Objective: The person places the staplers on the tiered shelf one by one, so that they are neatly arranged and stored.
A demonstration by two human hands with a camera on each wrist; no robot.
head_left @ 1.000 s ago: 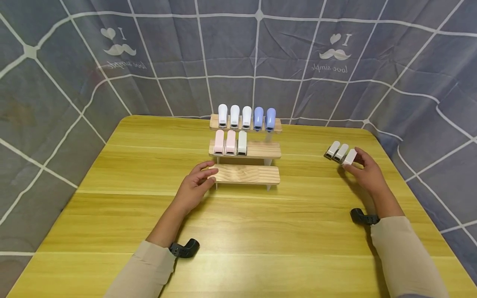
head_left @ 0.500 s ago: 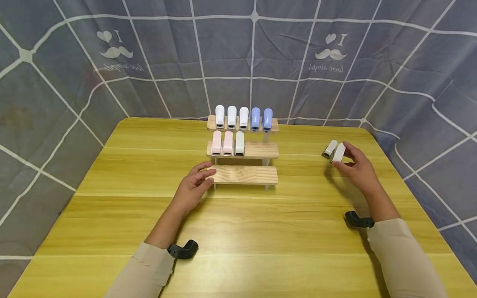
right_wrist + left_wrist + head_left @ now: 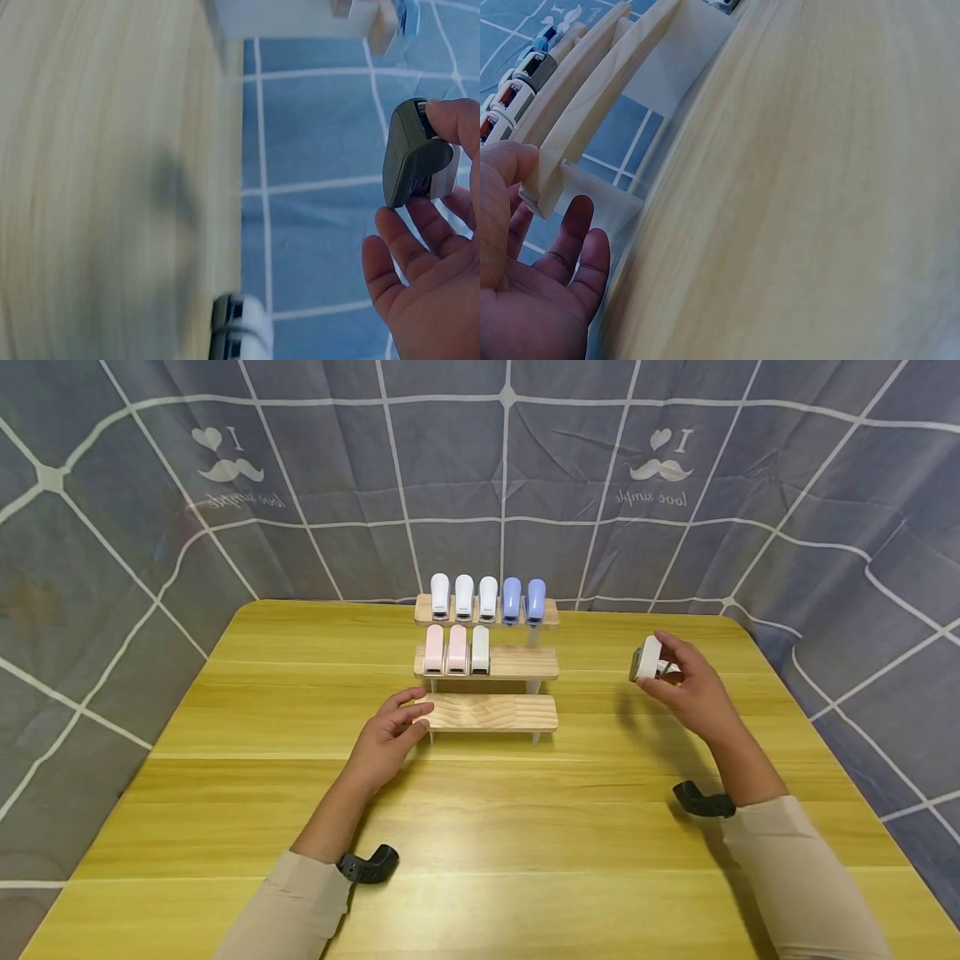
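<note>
My right hand (image 3: 693,689) pinches a small white stapler (image 3: 648,657) between thumb and fingers, above the table's right side. Its dark grey base (image 3: 405,157) faces the right wrist camera. Behind that hand, another white stapler (image 3: 251,330) lies on the table, mostly hidden in the head view. My left hand (image 3: 381,747) holds the left end of the lowest step of a wooden tiered rack (image 3: 491,712), with the thumb (image 3: 517,157) against the board. On the middle step stand two pink staplers (image 3: 434,647) and a pale green stapler (image 3: 481,649), side by side.
The top step carries three white staplers (image 3: 464,596) and two blue staplers (image 3: 535,599). Clear supports (image 3: 604,195) raise the boards off the yellow wood-grain table (image 3: 480,843). A grey curtain with white lines (image 3: 450,460) hangs round the back and sides.
My right hand has lifted the white stapler and moved left with it, tilting it and covering those beside it. The left hand stays at the rack's end; the head view shifts slightly.
</note>
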